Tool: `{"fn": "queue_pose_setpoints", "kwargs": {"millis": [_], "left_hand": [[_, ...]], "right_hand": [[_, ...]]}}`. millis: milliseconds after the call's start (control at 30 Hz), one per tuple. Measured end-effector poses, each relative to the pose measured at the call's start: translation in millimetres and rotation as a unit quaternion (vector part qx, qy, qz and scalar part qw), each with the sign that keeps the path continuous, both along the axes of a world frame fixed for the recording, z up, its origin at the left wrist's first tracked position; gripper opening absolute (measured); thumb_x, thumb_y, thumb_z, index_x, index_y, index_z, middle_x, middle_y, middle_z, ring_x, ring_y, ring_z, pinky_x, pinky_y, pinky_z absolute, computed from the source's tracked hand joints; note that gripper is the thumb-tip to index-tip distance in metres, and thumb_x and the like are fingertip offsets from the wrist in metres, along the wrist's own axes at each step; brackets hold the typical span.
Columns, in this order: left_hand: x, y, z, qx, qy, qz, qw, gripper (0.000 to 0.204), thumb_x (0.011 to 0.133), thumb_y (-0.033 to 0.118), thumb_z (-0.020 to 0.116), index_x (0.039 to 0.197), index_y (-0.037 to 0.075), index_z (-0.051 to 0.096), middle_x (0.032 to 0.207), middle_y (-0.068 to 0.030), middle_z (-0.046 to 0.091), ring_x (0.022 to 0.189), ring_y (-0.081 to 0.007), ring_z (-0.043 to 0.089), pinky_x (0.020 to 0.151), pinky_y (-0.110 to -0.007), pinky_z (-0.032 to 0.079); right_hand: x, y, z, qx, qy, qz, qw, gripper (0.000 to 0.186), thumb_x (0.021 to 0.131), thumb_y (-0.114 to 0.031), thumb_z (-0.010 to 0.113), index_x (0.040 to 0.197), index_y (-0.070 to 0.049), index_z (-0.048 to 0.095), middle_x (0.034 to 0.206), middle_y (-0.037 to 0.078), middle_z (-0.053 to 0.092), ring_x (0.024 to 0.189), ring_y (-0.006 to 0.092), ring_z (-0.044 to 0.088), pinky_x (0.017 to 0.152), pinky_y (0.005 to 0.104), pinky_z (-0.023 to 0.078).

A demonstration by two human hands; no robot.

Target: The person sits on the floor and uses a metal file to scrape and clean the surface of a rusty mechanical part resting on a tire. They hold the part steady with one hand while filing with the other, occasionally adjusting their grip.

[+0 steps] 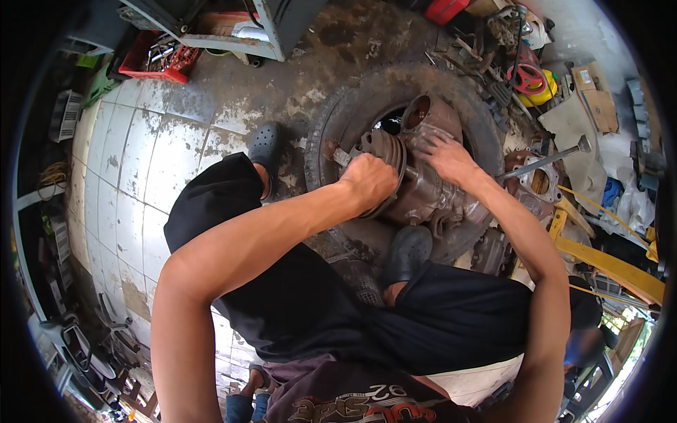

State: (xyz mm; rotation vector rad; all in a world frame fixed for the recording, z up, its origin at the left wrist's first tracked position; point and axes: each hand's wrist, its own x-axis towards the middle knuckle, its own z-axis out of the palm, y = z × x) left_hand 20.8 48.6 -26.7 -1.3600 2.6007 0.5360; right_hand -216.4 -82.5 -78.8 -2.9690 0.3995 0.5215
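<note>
We grip the pulley [384, 158] with our left hand [368, 180], right hand [446, 156] pressing the greasy compressor [430, 194] atop the tyre [338, 130]; pulley still mounted, removal seemingly unfinished.

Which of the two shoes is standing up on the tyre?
The shoe nearer the right hand; it rests on the tyre, while the other shoe stands on the floor beside it.
</note>
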Motion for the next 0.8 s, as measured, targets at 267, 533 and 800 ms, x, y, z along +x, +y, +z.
{"fn": "queue_pose_setpoints", "kwargs": {"millis": [267,533,800], "left_hand": [[-2.0,-1.8,5.2,0.023,-0.01,-0.004,1.0,0.012,0.078,0.01,0.067,0.09,0.007,0.07,0.082,-0.009,0.073,0.08,-0.0239,0.073,0.065,-0.034,0.055],[-3.4,-1.8,9.4,0.032,-0.034,0.058,0.997,0.025,0.083,0.017,0.067,0.105,0.007,0.068,0.1,-0.0082,0.071,0.09,-0.023,0.071,0.069,-0.034,0.055],[-2.6,-16.4,-30.8,-0.029,0.21,0.397,0.893,0.047,0.086,0.044,0.066,0.112,0.005,0.061,0.112,-0.0216,0.058,0.091,-0.0389,0.067,0.075,-0.046,0.055]], "right_hand": [[16.9,3.7,2.5,0.055,0.121,0.016,0.991,0.046,0.077,-0.008,0.055,0.121,-0.013,0.066,0.137,0.004,0.056,0.134,0.025,0.044,0.115,0.041,0.031],[9.3,36.1,13.6,-0.024,0.013,-0.03,0.999,0.043,0.078,-0.01,0.057,0.121,-0.012,0.067,0.136,0.007,0.057,0.126,0.0297,0.05,0.111,0.0418,0.036],[7.2,29.6,6.4,-0.013,0.063,-0.068,0.996,0.039,0.085,-0.015,0.052,0.12,-0.015,0.069,0.138,0.008,0.055,0.132,0.0321,0.043,0.109,0.042,0.038]]}}
